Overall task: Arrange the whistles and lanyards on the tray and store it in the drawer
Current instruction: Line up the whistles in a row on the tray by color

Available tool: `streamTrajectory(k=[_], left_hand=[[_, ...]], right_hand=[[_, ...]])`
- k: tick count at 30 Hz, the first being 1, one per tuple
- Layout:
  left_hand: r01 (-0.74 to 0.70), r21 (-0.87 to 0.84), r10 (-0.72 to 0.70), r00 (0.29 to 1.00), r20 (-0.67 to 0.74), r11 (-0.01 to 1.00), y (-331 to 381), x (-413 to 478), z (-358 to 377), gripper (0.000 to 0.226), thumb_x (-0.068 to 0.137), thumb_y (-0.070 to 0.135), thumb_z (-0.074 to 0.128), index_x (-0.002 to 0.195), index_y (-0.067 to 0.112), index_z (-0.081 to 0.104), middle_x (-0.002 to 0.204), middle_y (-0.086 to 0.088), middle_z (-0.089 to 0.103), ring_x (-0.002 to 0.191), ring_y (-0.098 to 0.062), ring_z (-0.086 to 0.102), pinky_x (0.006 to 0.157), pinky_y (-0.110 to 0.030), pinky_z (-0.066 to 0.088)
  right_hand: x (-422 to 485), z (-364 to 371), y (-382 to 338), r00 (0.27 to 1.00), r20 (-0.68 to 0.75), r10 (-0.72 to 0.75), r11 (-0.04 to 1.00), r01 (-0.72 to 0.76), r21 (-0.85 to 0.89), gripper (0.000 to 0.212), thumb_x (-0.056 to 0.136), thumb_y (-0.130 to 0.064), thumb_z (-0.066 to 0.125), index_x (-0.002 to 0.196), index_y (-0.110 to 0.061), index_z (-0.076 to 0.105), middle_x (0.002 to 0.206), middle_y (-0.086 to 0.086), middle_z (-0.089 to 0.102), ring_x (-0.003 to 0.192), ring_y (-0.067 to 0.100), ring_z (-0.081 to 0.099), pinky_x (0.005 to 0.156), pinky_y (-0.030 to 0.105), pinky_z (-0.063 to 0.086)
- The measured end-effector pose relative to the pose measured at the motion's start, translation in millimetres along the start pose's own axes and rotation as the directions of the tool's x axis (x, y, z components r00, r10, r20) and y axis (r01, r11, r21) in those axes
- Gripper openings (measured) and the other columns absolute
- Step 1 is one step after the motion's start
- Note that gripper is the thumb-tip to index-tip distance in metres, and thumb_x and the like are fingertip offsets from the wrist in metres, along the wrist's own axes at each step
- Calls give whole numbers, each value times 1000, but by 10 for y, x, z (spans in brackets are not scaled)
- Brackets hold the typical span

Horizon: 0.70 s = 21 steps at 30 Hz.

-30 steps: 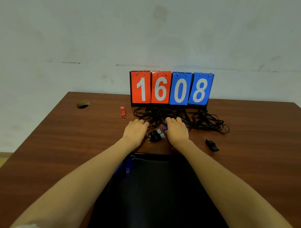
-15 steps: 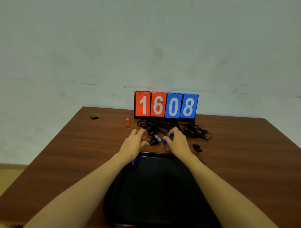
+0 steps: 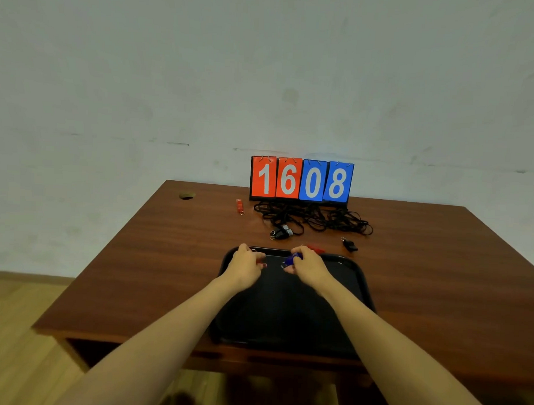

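Far over at 10 o'clock on the brown worktop there is a small round hole. A bit to the right, at 11 o'clock from the tray, a red whistle lies all by itself. My left hand is over the far left corner of the black tray, and its fingers are curled round a second red whistle. Past the tray at 12 o'clock, two black whistles lie close together, right at the edge of the big messy pile of black lanyards. Behind the pile stands the score board, with 1 and 6 on red and 0 and 8 on blue. My right hand is over the far edge of the tray too, near my left hand, and it pinches a blue whistle whose ring sticks out on the left. Just behind that hand, at 1 o'clock, a third red whistle lies on the worktop right by the tray's rim. Further right, at 2 o'clock, one more black whistle lies alone, near the lanyards but not touching them. The tray sits on the near part of the worktop, right in front of me.
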<state>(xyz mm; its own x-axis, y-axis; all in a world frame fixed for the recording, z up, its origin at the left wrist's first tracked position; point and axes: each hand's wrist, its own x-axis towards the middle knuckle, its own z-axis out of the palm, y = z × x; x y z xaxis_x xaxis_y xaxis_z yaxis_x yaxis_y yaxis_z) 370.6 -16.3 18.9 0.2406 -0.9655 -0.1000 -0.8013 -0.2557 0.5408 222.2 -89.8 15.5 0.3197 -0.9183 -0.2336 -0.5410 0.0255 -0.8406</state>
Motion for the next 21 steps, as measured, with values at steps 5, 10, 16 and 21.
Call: streamTrajectory(k=[5, 10, 16, 21], left_hand=[[48, -161, -48, 999, 4, 986, -55, -88, 2, 32, 82, 17, 70, 107, 14, 50, 101, -1, 55, 97, -19, 55, 84, -28, 46], [44, -216, -41, 999, 14, 975, -165, -120, 15, 19, 81, 9, 70, 93, 16, 57, 91, 2, 62, 89, -14, 59, 91, -31, 49], [44, -229, -63, 995, -79, 972, -235, -71, 41, 16, 90, 3, 56, 100, 14, 61, 92, 1, 62, 80, -12, 64, 92, -26, 48], [55, -256, -92, 987, -134, 965, -261, -33, 43, 27, 93, 7, 53, 119, 11, 47, 107, -5, 61, 88, -14, 55, 80, -26, 42]], right_hand=[[-21, 95, 16, 998, -1, -70, 998, 70, -1, 35, 95, -8, 51, 131, -10, 53, 125, 13, 57, 89, 16, 66, 86, 30, 56], [57, 212, 31, 984, -105, -146, 988, 139, -69, 28, 88, -9, 63, 116, -15, 64, 116, 3, 59, 102, 14, 57, 89, 27, 48], [159, 402, 43, 992, -72, -106, 993, 103, -52, 23, 92, -16, 56, 115, -14, 59, 117, 3, 56, 105, 15, 57, 91, 27, 47], [231, 533, 114, 990, -24, -142, 981, 138, -135, 26, 88, -12, 63, 114, -15, 60, 118, 3, 56, 103, 13, 54, 87, 23, 43]])
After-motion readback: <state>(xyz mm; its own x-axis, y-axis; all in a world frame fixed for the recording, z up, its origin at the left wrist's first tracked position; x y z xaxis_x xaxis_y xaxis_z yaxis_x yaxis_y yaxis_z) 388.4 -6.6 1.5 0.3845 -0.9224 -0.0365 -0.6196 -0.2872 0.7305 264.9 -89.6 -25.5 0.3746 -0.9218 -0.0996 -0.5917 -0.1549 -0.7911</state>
